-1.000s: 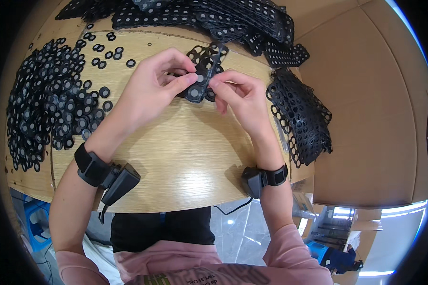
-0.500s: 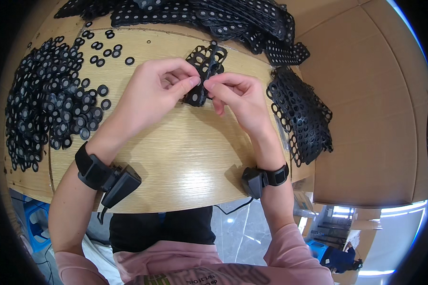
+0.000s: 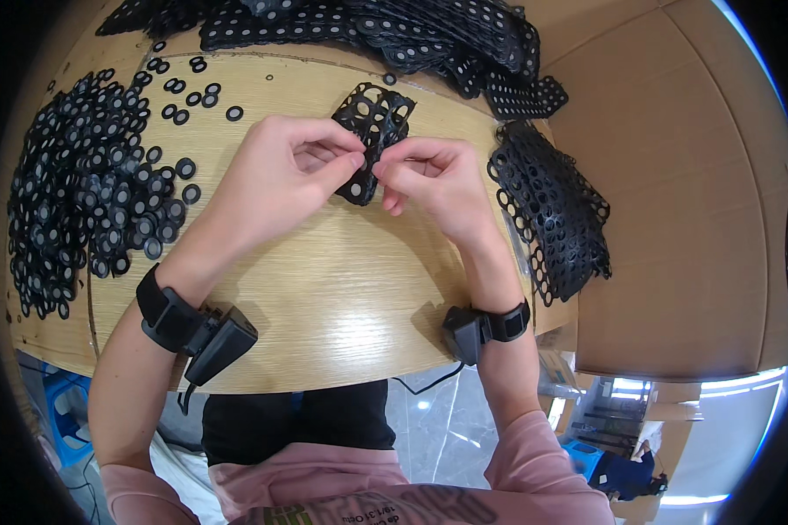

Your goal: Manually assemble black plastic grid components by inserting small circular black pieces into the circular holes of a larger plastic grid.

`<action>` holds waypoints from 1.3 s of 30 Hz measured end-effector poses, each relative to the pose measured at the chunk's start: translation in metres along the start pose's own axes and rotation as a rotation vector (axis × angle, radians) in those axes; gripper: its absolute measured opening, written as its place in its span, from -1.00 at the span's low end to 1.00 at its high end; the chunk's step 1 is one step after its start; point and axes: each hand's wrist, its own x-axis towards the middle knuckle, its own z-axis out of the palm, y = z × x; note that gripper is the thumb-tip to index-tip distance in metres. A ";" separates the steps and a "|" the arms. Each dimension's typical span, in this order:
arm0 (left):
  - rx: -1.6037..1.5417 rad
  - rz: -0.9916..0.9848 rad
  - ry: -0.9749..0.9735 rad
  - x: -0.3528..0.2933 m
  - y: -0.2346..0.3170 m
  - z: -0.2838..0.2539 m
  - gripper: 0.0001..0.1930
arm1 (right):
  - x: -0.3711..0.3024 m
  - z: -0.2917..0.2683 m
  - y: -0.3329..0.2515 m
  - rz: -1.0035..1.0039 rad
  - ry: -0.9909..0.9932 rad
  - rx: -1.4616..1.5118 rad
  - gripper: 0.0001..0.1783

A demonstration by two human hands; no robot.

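A small black sheet (image 3: 376, 107) with rows of round holes lies at the middle of the table, and part of it is folded up along its length. At its near end a few light-centred discs still sit in it. My left hand (image 3: 299, 171) pinches the sheet's left side between thumb and fingertips. From the other side my right hand (image 3: 431, 182) grips the raised part, thumb and index finger pressed together. The fingertips hide the exact spot they hold. Black bands with small black devices are strapped on both wrists.
Loose black rings with pale centres form a big heap (image 3: 83, 188) at the left, with several scattered beside it. Stacked dotted black sheets (image 3: 394, 31) lie along the far edge. Holed black sheets (image 3: 552, 210) are piled at the right, beside a cardboard wall (image 3: 683, 192).
The holed sheet has turned a little and its near end has come slightly closer to me. My right hand has shifted slightly left. Both hands keep their pinch.
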 end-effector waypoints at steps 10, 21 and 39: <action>-0.042 -0.019 -0.019 0.000 -0.002 0.001 -0.80 | 0.002 0.003 0.006 -0.061 -0.053 -0.193 -0.92; 0.047 0.003 -0.005 0.001 -0.007 0.000 -0.83 | -0.002 0.006 0.009 -0.129 -0.113 -0.251 -0.90; 0.110 0.022 0.106 -0.002 -0.002 0.004 -0.86 | -0.001 0.021 0.017 -0.441 -0.069 -0.416 -0.93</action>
